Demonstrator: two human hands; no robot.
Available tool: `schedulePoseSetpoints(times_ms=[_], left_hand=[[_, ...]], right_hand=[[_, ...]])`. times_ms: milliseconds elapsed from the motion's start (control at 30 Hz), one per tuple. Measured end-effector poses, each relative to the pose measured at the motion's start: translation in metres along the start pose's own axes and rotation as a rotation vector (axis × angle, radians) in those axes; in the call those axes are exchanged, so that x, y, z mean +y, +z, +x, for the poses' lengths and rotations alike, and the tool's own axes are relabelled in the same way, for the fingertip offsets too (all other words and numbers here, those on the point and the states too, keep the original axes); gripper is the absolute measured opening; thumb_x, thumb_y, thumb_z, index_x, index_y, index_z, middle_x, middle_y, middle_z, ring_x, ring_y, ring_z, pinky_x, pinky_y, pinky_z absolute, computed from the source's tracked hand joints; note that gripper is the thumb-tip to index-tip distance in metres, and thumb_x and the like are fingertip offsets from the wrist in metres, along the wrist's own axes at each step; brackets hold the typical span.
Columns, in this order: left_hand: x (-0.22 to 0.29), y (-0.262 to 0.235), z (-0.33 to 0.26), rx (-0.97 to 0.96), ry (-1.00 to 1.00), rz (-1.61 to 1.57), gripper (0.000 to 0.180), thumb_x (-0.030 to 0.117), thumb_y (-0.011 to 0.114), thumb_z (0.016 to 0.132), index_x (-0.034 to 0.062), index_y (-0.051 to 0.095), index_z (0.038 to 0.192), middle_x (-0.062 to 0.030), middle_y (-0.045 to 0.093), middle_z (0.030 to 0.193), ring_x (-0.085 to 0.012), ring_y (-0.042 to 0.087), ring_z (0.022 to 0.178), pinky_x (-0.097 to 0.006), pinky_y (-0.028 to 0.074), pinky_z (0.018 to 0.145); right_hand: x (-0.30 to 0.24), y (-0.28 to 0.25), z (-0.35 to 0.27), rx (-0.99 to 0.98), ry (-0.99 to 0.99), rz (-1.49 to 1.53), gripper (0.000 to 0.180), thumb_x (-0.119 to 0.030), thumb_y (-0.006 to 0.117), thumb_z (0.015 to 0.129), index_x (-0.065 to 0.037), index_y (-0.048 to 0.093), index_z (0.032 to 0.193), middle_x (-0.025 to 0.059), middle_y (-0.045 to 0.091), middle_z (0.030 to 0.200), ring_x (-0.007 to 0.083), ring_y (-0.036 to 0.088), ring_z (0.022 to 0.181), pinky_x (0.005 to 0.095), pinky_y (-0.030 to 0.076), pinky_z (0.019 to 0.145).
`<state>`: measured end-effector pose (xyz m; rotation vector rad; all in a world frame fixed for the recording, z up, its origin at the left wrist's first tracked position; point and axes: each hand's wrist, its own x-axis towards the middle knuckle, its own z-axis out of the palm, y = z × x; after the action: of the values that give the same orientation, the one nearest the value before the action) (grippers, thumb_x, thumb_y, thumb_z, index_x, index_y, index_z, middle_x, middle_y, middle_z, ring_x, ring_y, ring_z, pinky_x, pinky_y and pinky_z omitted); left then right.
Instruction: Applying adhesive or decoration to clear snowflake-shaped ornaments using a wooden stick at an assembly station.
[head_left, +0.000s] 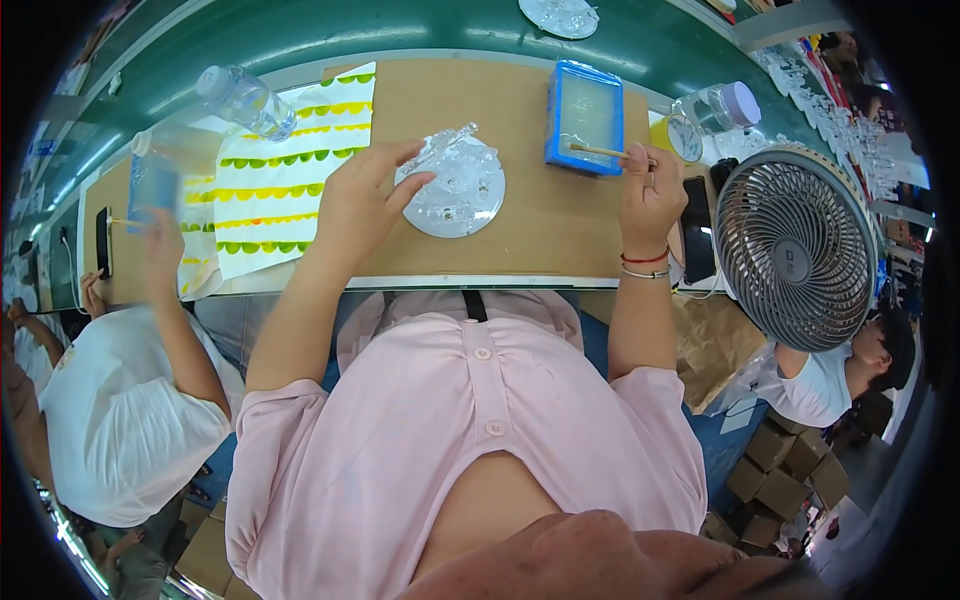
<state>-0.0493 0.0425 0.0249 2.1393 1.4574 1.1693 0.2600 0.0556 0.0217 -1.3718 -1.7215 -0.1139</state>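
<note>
My left hand is at the left edge of a white round plate, its thumb and forefinger around one end of a clear plastic piece. That piece reaches past the plate's far rim; more clear pieces lie beneath it, their exact shapes hard to make out. To the right, my right hand is closed around a thin wooden-handled brush. The brush points left, its tip over a blue-rimmed shallow tray with a pale, translucent inside.
A fan stands right of my right hand, beside a dark phone. Behind are a tape roll and a lidded jar. At left lie patterned paper and a clear bottle. A co-worker's blurred hand works farther left.
</note>
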Motion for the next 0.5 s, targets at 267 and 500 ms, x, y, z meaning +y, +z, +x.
schedulePoseSetpoints(times_ms=[267, 500], left_hand=[[0.002, 0.023, -0.002, -0.06, 0.055, -0.058, 0.016, 0.01, 0.072, 0.08, 0.0062, 0.068, 0.095, -0.0083, 0.069, 0.093, -0.0266, 0.066, 0.078, -0.034, 0.053, 0.066], [0.003, 0.011, -0.007, -0.014, -0.033, -0.149, 0.013, 0.012, 0.068, 0.085, 0.0035, 0.069, 0.095, -0.0093, 0.069, 0.094, -0.024, 0.066, 0.086, -0.031, 0.051, 0.074]], right_hand=[[0.0, -0.002, 0.0, -0.006, -0.016, 0.012, 0.021, -0.019, 0.056, 0.096, 0.0, 0.062, 0.088, 0.008, 0.065, 0.075, 0.0209, 0.059, 0.075, 0.0309, 0.046, 0.07], [0.004, -0.006, 0.002, -0.064, -0.141, 0.005, 0.02, -0.017, 0.054, 0.097, -0.001, 0.061, 0.088, 0.0082, 0.065, 0.076, 0.0235, 0.057, 0.075, 0.0326, 0.045, 0.071]])
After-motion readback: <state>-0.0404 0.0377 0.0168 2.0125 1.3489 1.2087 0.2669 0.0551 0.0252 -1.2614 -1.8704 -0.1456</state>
